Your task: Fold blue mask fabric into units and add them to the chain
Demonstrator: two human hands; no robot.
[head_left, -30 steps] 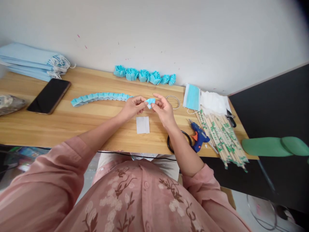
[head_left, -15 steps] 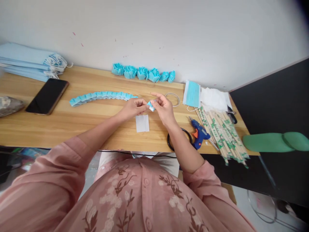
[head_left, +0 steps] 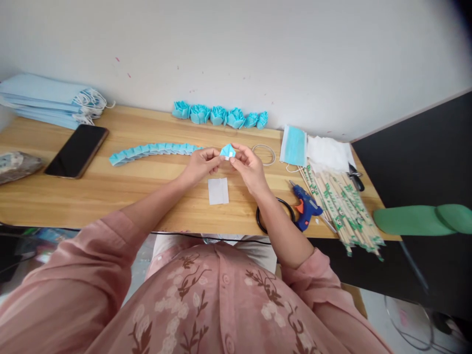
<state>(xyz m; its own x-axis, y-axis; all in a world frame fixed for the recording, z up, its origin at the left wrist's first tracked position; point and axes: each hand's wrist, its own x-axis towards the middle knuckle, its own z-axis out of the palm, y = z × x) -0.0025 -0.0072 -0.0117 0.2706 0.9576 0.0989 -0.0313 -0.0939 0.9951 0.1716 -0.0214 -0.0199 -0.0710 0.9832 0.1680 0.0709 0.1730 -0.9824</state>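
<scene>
Between both hands is a small folded blue and white piece (head_left: 227, 151), held above the table. My left hand (head_left: 203, 164) pinches its left side, and my right hand (head_left: 249, 166) grips its right side with thumb and fingers. Just below the hands a white square sheet (head_left: 218, 191) lies flat on the wooden table (head_left: 169, 211). A curved row of folded blue pieces (head_left: 155, 149) stretches to the left, its right end close to my left hand. Several blue flowers (head_left: 219, 115) stand in a line along the wall.
A phone (head_left: 76, 151) and stacked masks (head_left: 47, 98) lie at left. Rightward are a silver ring (head_left: 273, 156), a mask (head_left: 294, 145), a blue glue gun (head_left: 307, 205), wrapped sticks (head_left: 346, 209) and a green bottle (head_left: 409, 220). A black ring (head_left: 259, 220) sits beneath my right forearm.
The folded piece has risen slightly and turned, so more of its blue face shows. My fingers have shifted on it, and the right fingers are now less raised. The view has moved slightly.
</scene>
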